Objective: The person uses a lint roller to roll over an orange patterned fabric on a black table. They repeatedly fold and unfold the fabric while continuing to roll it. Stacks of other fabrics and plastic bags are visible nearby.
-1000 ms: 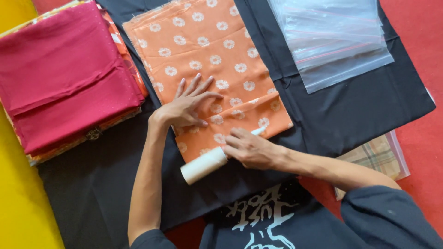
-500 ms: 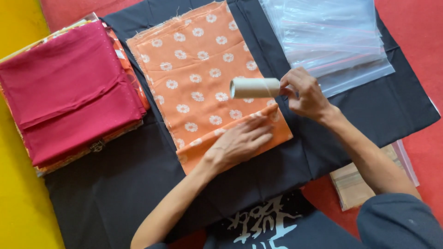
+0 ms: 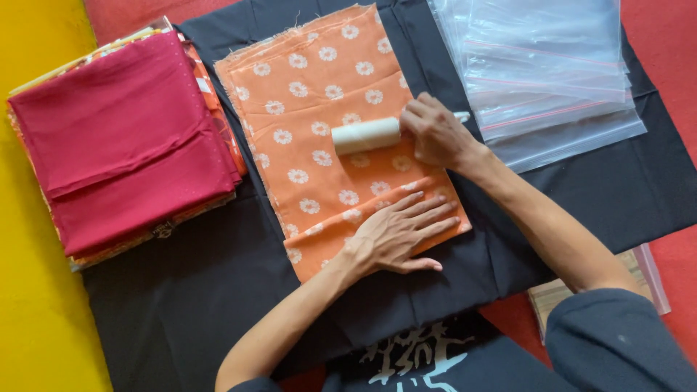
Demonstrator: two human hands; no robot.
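Since the earlier frames, the lint roller [image 3: 365, 136] has travelled from the near edge of the orange flowered cloth [image 3: 319, 87] up to its middle. Seen from the head camera, the right hand [image 3: 435, 133] is gripping the roller's handle, fingers curled tight around it, the white roll lying across the cloth. The left hand [image 3: 398, 236] is pressing flat on the cloth's near corner, fingers spread slightly. The cloth is lying on a black sheet [image 3: 181, 305]. A stack of folded fabric topped in red [image 3: 123, 145] is sitting to the left, clear plastic bags [image 3: 552, 72] to the right.
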